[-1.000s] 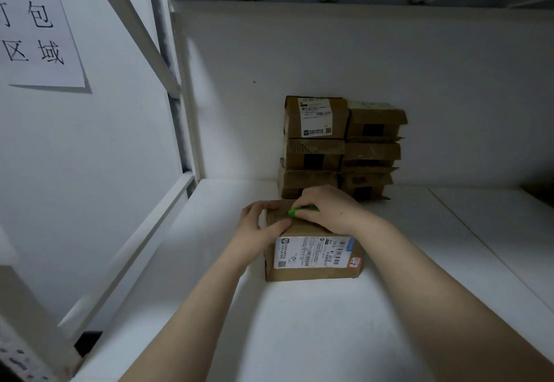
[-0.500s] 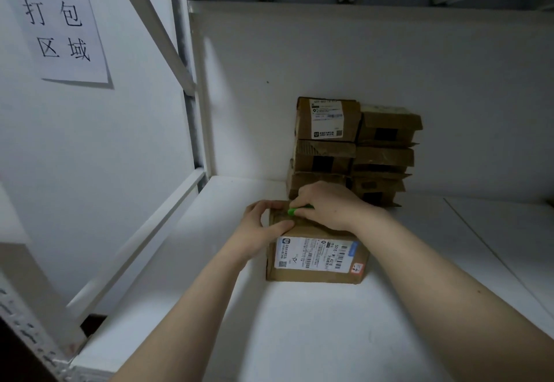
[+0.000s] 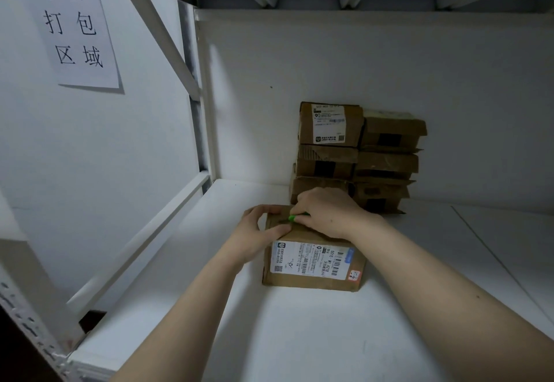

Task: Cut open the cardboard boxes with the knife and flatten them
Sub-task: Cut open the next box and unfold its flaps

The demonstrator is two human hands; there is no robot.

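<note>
A small brown cardboard box with a white shipping label on its near side stands on the white shelf. My left hand grips the box's left top corner, thumb lying across the top. My right hand rests on the box's top and holds a green-handled knife, its tip against the top face near the left edge. The blade itself is mostly hidden by my fingers.
Two stacks of several brown boxes stand against the back wall just behind the box. A white frame post and diagonal brace close off the left side. A paper sign hangs on the left wall. Another shelf sits overhead.
The camera has moved closer and shifted left. Both hands stay on the box, with the knife at nearly the same spot on its top.
</note>
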